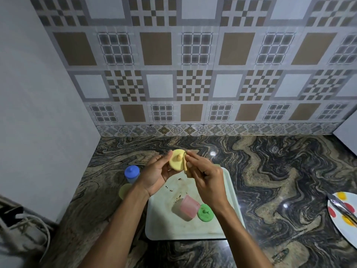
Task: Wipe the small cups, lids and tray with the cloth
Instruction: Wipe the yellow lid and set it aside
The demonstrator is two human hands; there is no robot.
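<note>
Hands work together above the far end of the tray. The left hand (156,171) grips the yellow lid (176,161), thumb on its left rim and fingers curled behind it. The lid is a smooth round plastic disc with a small stub knob at its centre. It is held on edge, and the knobbed face and knob point back toward the person. The right hand (205,177) pinches a thin, pale, folded cloth (185,165) against the lid's right rim.

The tray (230,192) is a pale, rounded-corner rectangle lying flat on the counter, long axis running away from the person. Its surface carries brown smears and dark crumbs. On its near half a translucent pink cup (189,208) lies on its side; which end is the mouth cannot be told. Just beside it on the right lies a green lid (205,212), round, knob upward.

Left of the tray, on the glossy swirl-veined stone counter (270,171), a cup with a blue knobbed lid (132,173) stands upright. Near it is a pale yellow-green cup (124,190), partly hidden by the left forearm. At the right edge a white plate (337,222) with red and yellow dots holds a metal utensil (341,206).
</note>
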